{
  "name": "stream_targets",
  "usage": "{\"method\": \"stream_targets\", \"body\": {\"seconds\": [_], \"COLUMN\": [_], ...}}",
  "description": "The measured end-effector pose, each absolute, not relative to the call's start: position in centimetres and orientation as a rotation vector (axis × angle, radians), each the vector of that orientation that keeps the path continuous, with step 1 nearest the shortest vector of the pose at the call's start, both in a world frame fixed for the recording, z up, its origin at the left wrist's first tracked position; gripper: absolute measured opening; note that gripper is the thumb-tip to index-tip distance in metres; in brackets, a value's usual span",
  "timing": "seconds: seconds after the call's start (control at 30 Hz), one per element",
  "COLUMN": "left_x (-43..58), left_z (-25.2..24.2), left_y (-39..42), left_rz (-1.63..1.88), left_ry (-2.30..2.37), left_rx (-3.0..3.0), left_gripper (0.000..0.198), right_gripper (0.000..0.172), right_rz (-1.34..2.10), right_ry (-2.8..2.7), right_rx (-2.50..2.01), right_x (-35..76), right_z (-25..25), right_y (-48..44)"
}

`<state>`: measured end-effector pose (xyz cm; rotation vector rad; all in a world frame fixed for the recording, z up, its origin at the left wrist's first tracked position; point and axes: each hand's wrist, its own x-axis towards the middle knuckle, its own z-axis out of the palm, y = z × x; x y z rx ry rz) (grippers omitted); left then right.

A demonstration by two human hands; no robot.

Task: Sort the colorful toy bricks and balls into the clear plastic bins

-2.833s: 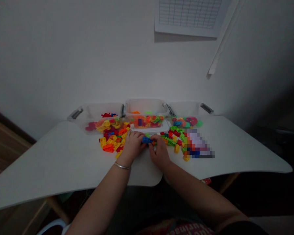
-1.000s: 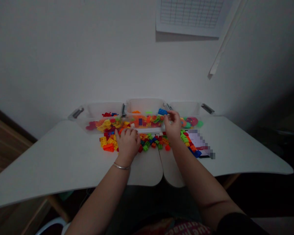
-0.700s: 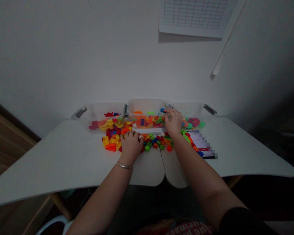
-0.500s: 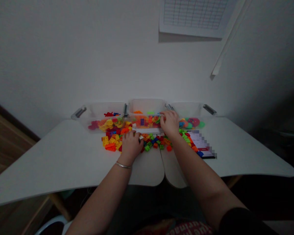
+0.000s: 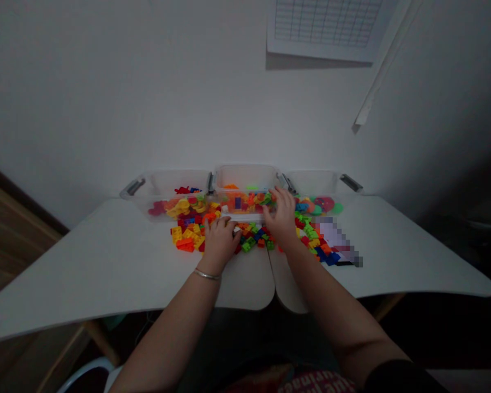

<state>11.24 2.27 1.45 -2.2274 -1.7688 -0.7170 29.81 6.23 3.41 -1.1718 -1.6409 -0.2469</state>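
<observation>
Loose plastic building bricks [image 5: 251, 240] in red, yellow, green, orange and blue lie spread on the white table [image 5: 106, 262] in front of several clear plastic bins. My left hand [image 5: 220, 244] rests on the bricks with curled fingers, and whatever lies under them is hidden. My right hand [image 5: 281, 218] reaches across the front rim of the middle bin [image 5: 245, 179], fingers spread over the bricks inside. It shows nothing held. Yellow and red bricks [image 5: 184, 234] are heaped to the left of my left hand.
A left bin [image 5: 163, 185] and right bin [image 5: 317, 184] flank the middle one against the wall, with grey clips; the right holds coloured discs. A pixelated sheet [image 5: 333, 237] lies right, under bricks. A gridded poster [image 5: 325, 24] hangs above.
My right hand has dropped from above the middle bin to its front rim, and the blue brick it held no longer shows. My left hand has barely moved.
</observation>
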Motion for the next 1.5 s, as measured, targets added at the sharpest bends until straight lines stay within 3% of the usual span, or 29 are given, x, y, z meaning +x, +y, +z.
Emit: {"method": "stream_targets", "body": {"seconds": [0.3,0.53,0.93,1.5], "left_x": [11.1,11.0,11.5,11.3], "left_z": [1.2,1.6,2.2,2.1], "left_y": [2.3,2.5,2.4,2.5], "left_rz": [-0.774,-0.831,-0.92,-0.962], "left_ry": [-1.822,-1.589,-1.193,-1.209], "left_rx": [-2.148,-2.315,-2.664,-2.56], "left_gripper": [0.023,0.018,0.015,0.017], "right_gripper": [0.035,0.021,0.022,0.013], "right_rz": [0.017,0.183,0.119,0.229], "right_ry": [-1.762,-1.877,-1.973,-1.749], "right_rx": [-1.087,-1.094,-1.22,-1.11], "right_x": [29.5,29.5,28.9,29.0], "right_z": [0.1,-0.4,0.2,-0.4], "right_y": [1.6,1.6,1.0,1.4]}}
